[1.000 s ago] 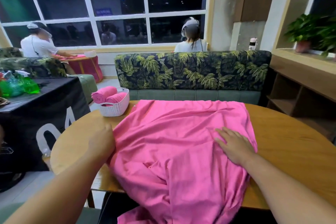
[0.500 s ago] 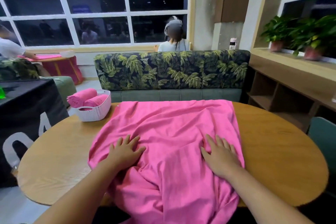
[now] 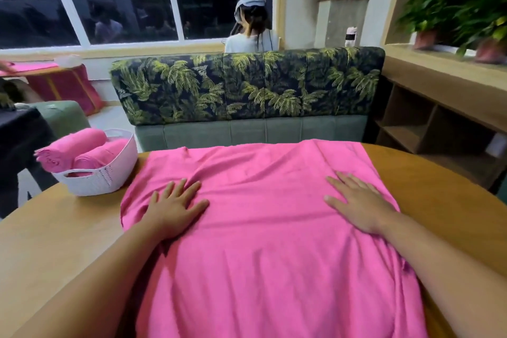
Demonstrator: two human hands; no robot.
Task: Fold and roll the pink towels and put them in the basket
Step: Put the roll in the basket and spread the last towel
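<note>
Left hand (image 3: 172, 207): fingers spread flat on pink towel (image 3: 274, 241).
Right hand (image 3: 359, 202): fingers spread, same towel.
Surface (image 3: 55, 233): wooden; basket (image 3: 101, 175) at its far left.

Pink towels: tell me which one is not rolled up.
The large towel spread flat across the table, under the left hand and right hand. The two rolled towels lie in the white basket.

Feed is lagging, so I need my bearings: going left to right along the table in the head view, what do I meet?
In order: white basket holding rolled pink towels → left hand → right hand → bare table. Both hands lie flat on the spread pink towel.
</note>
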